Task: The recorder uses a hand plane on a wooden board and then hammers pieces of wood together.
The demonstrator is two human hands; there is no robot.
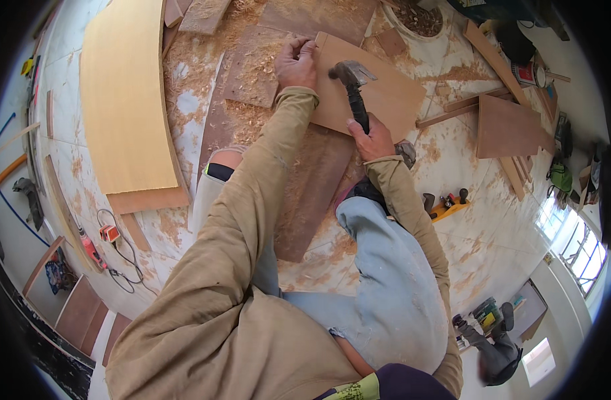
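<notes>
A flat brown wooden board [372, 83] lies tilted in front of me on darker planks. My left hand [297, 65] is closed at its left edge, near the far corner, with the fingers curled and the thumb against the board. Whether a small piece is also pinched there, I cannot tell. My right hand [373, 140] grips the dark handle of a claw hammer [356, 100]. The metal hammer head is over the board's left half, a short way right of my left hand.
A long pale-faced panel [129, 100] lies at the left. Wood shavings cover the planks and floor. A yellow hand plane [449, 208] rests right of my knee. Wood offcuts [509, 127] are stacked farther right. A corded red tool [91, 250] lies at lower left.
</notes>
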